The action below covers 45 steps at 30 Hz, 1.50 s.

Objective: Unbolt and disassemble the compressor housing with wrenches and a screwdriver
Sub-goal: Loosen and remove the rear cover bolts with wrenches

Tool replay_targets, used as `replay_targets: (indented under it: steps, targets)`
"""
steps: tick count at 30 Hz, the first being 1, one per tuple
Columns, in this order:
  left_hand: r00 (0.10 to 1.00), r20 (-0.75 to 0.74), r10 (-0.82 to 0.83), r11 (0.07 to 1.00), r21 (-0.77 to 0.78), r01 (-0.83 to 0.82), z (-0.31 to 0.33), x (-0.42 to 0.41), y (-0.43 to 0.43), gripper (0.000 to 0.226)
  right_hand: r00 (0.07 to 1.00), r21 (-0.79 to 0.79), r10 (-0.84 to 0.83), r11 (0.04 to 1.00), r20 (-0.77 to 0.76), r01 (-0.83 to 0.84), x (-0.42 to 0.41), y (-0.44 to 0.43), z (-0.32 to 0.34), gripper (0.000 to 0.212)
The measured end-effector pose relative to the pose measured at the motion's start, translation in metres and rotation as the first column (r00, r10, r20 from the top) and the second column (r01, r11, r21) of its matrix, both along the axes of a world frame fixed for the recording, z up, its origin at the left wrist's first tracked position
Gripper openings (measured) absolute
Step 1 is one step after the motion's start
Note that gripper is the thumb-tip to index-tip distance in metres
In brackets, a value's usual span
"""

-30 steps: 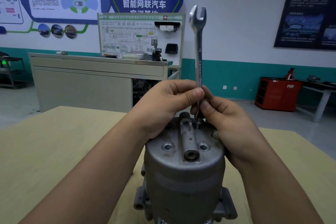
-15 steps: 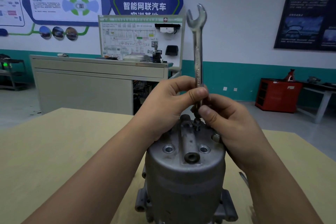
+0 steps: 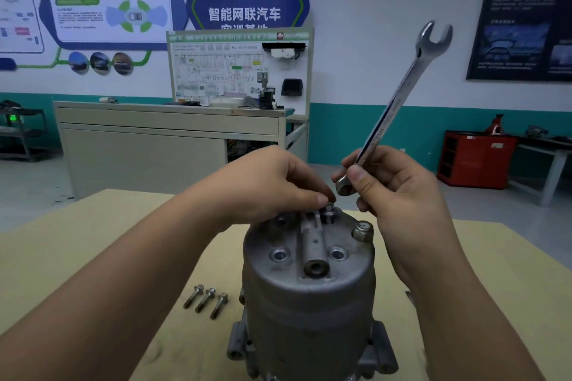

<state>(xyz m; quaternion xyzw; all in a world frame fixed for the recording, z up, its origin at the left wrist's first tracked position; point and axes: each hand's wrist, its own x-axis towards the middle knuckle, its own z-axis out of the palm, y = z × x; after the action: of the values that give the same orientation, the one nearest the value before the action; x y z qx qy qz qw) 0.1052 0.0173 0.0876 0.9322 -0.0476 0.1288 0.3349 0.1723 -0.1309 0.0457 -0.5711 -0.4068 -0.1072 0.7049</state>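
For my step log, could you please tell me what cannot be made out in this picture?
- Head view, bolt: head covered by fingertips of the left hand; how far out it is, unclear.
- Head view, wrench: ring end partly hidden by the right hand; stamp blurred.
- Head view, housing: base cut off by the bottom edge.

Three loose bolts (image 3: 205,300), one pinched bolt (image 3: 328,214), one wrench (image 3: 399,99), one housing (image 3: 309,306), left hand (image 3: 272,185), right hand (image 3: 399,195)
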Motion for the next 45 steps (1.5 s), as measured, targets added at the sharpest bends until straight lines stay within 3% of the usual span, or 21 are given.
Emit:
replay_targets:
  steps: [5, 12, 16, 20, 33, 45]
  targets:
    - [0.998, -0.002, 0.065, 0.993, 0.100, -0.065, 0.005, 0.000, -0.009, 0.011, 0.997, -0.050, -0.067, 0.996, 0.028, 0.068, -0.001, -0.003, 0.002, 0.027]
    - [0.974, 0.138, 0.182, 0.983, -0.022, -0.181, -0.014, -0.002, -0.014, 0.019, 0.994, -0.083, -0.109, 0.990, 0.032, 0.111, -0.002, -0.005, 0.003, 0.020]
    - [0.974, 0.161, 0.156, 0.979, -0.156, -0.131, -0.028, -0.005, -0.012, 0.009, 0.981, -0.059, -0.176, 0.982, 0.081, 0.181, -0.003, -0.006, 0.004, 0.018]
    - [0.977, 0.183, 0.113, 0.967, -0.247, -0.065, -0.038, -0.007, -0.008, 0.014, 0.983, -0.037, -0.167, 0.985, 0.071, 0.170, -0.007, -0.009, 0.007, 0.020]
    - [0.978, 0.203, 0.043, 0.972, -0.235, 0.006, -0.042, -0.004, -0.006, 0.012, 0.926, -0.144, -0.258, 0.941, 0.275, 0.305, -0.025, -0.005, 0.011, 0.020]
    - [0.976, 0.211, 0.057, 0.965, -0.262, 0.000, -0.042, -0.004, -0.008, 0.014, 0.890, -0.131, -0.368, 0.901, 0.270, 0.413, -0.027, -0.003, 0.018, 0.018]
